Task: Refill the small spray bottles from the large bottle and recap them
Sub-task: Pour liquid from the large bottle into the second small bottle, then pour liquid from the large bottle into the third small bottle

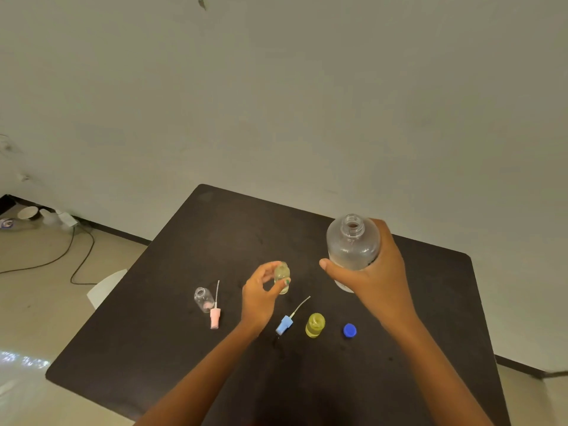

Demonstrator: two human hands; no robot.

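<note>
Now your right hand (373, 279) grips the uncapped large bottle (353, 244) upright above the table (215, 235) near its far right edge, while your left hand (261, 290) pinches a small bottle (282, 276) mid-table. Toward the near edge, the yellow-filled bottle (315, 325) looks refilled but uncapped; the clear bottle (204, 299) by the left edge looks empty. Both sprayers, blue (285, 323) and pink (214, 316), lie loose.

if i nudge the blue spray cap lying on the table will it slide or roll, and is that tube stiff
The blue spray cap lies on its side, so a nudge would probably swing or roll it in an arc, not straight. Its thin dip tube already curves, so it likely flexes easily. It looks like small hollow plastic, probably very light, and may skid on the smooth dark table.
</note>
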